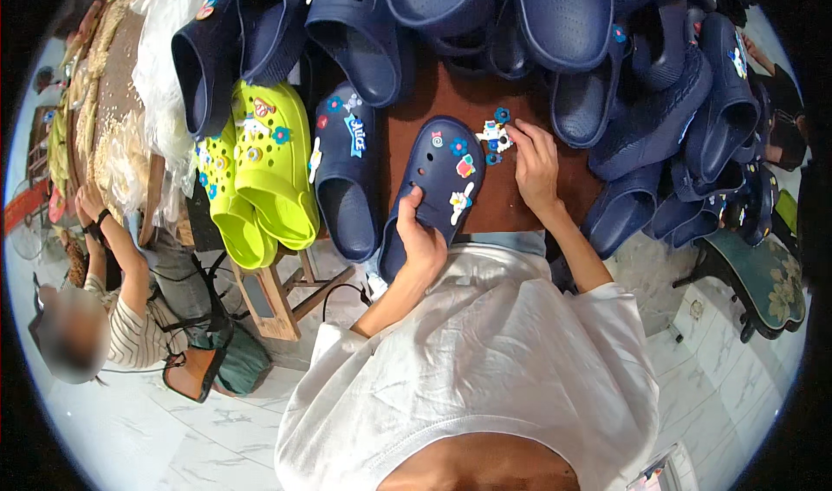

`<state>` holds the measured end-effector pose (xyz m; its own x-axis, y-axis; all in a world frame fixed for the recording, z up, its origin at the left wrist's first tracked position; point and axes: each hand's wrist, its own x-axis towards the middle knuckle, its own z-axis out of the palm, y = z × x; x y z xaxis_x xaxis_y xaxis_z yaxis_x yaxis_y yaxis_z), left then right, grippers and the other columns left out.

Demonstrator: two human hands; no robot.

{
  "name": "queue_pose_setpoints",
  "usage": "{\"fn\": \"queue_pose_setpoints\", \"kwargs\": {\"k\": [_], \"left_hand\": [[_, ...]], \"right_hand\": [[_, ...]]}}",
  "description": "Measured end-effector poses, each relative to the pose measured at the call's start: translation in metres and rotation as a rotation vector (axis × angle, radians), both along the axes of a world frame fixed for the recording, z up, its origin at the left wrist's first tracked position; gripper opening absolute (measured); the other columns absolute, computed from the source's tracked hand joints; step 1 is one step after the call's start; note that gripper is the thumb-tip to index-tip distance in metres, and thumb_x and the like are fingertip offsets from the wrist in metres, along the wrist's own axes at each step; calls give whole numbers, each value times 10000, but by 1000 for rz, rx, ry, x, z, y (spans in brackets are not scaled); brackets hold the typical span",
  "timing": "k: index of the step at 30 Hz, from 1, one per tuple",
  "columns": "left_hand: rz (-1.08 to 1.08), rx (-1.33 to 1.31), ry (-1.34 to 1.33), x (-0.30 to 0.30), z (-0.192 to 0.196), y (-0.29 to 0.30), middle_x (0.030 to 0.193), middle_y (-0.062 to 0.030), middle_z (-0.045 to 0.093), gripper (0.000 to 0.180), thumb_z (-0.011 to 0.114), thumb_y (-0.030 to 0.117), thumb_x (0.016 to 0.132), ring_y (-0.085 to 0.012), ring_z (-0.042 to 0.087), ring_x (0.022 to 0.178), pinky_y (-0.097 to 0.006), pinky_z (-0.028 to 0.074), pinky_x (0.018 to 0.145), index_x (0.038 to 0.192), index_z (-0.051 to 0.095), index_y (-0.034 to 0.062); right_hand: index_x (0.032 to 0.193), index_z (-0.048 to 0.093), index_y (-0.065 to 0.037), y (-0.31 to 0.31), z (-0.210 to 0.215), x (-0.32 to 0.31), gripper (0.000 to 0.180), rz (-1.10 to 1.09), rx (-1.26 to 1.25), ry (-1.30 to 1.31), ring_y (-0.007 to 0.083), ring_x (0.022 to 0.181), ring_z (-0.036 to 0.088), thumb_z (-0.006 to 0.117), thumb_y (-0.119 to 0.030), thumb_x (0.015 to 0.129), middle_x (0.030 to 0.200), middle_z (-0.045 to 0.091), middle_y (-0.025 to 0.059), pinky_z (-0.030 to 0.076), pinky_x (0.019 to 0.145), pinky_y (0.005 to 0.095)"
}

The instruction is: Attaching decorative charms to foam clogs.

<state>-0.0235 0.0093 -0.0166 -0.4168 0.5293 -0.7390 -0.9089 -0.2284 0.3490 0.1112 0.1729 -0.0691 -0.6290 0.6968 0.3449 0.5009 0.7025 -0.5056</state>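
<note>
left hand (422, 241) clamps heel of navy clog (436, 188) at table's (511, 201) near edge, steadying it | right hand (535, 163) pinches at loose charms (496, 136) beside clog's toe, within reach | green clogs (264, 170) parked left, charms already on

Place: a small footwear workshop or finishing stall, where clogs get decorated by hand.
Stock: dozens of navy foam clogs (555, 23) heaped along the far edge and right side of a brown worktable (451, 101).
Finished pairs: lime-green clogs (264, 175) with coloured charms hang over the table's left edge.
Trimmings: loose shoe charms (496, 136) lie mid-table.
Packing: clear plastic bags (160, 58) are piled at the far left corner.
Company: a second person (130, 309) in a striped shirt sits on the floor left of the table.
Floor: pale marble-look tiles (173, 439).
Furniture: a wooden stool (273, 296) stands by the table's near edge.
</note>
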Motion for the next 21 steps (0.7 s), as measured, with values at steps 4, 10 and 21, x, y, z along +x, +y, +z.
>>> {"fn": "queue_pose_setpoints", "kwargs": {"k": [4,10,21], "left_hand": [[33,119,22,-2,-4,-1,1156,-114,625,390,544,304,880,-250,609,1041,-400,459,951,1160,553,33],[57,186,-33,-7,18,-1,1187,-148,619,394,504,305,892,-279,570,1126,-409,387,1043,1138,559,2],[-25,264,-67,-9,11,-2,1165,-153,614,391,516,226,849,-310,592,1067,-466,458,950,1172,533,7]], "right_hand": [[1098,612,-56,1,0,2,282,31,61,23,318,987,546,580,-9,821,1064,579,120,434,851,418],[1079,594,-76,-2,1,10,237,6,133,-38,304,934,536,600,-50,843,977,540,106,435,802,410],[994,635,-35,-29,65,-9,148,94,-324,204,199,755,609,629,-42,846,914,586,89,493,674,301]]}}
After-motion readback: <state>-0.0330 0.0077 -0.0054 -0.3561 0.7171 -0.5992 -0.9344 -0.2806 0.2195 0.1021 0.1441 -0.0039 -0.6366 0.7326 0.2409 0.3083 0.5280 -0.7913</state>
